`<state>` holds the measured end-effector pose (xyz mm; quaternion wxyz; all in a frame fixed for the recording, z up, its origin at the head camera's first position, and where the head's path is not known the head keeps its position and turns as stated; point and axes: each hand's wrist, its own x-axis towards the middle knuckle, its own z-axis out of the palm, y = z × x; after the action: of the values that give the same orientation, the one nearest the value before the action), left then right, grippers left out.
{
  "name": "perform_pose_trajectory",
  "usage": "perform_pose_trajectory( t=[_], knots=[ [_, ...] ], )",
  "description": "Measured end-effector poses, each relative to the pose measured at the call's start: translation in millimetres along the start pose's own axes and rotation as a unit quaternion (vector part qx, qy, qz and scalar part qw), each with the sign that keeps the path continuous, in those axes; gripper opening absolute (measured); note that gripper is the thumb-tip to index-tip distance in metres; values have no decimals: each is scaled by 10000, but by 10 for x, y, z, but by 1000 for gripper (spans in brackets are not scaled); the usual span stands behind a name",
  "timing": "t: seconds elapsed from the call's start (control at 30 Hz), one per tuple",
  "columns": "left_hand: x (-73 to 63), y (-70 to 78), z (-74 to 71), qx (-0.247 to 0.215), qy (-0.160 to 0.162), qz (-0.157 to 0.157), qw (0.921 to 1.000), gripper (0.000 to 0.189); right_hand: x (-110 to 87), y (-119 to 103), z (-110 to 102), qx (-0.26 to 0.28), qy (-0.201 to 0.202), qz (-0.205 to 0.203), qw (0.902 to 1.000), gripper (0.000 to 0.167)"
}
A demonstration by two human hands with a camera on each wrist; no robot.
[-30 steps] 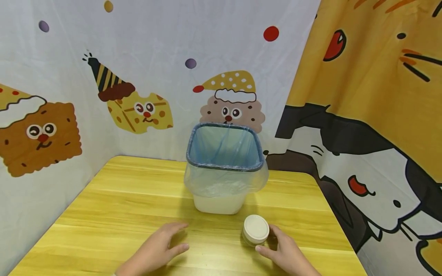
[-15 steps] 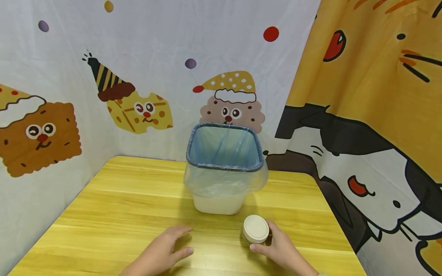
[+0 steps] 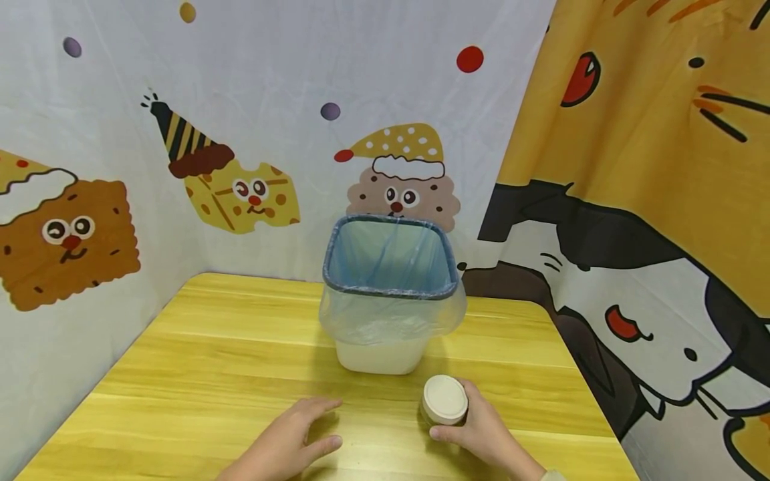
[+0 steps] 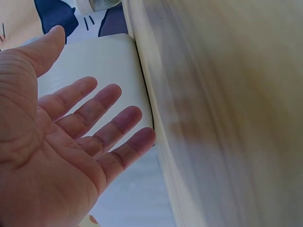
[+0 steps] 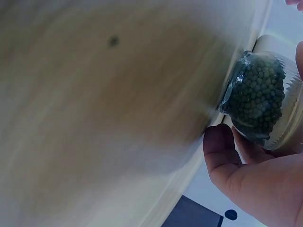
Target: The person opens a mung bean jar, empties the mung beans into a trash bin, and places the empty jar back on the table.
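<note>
A small clear jar (image 3: 445,399) with a cream screw lid stands upright on the table, right of centre. In the right wrist view, small round green beans (image 5: 258,92) fill its lower part. My right hand (image 3: 484,427) grips the jar from its right side, thumb in front and fingers round the back. To the left, my left hand (image 3: 291,441) is held low over the table with nothing in it. Its fingers (image 4: 118,125) are spread and slightly bent, palm toward the jar's side.
Behind the jar stands a white bin (image 3: 381,357) with a dark rim, lined with a translucent bag (image 3: 391,321) folded over its edge. The wooden table (image 3: 180,361) ends at a printed white cloth (image 3: 259,80) and a yellow printed curtain (image 3: 637,133).
My right hand has moved left and closed round the jar, its thumb now in front. My left hand has shifted slightly right. The jar and bin stay in place.
</note>
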<state>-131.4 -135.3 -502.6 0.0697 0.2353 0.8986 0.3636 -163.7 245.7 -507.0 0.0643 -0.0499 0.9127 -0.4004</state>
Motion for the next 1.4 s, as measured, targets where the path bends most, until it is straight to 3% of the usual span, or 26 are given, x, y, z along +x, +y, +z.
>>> perform_pose_trajectory(
  t=[0.8,1.0,1.23,1.4],
  knots=[
    [15,-15,-7,-110,-84,94,9999,68,-31,-50,44,159,262,32,9995,94],
    [30,3,-10,-117,-142,81,9998,68,-77,-52,45,693,98,22,9975,85],
    [38,27,-1,-106,-124,29,9999,67,-181,-115,-52,1882,-238,-81,9818,82],
    [37,42,-3,-177,-147,-16,9997,68,-250,-188,-114,2810,-384,-272,9586,82]
  ],
)
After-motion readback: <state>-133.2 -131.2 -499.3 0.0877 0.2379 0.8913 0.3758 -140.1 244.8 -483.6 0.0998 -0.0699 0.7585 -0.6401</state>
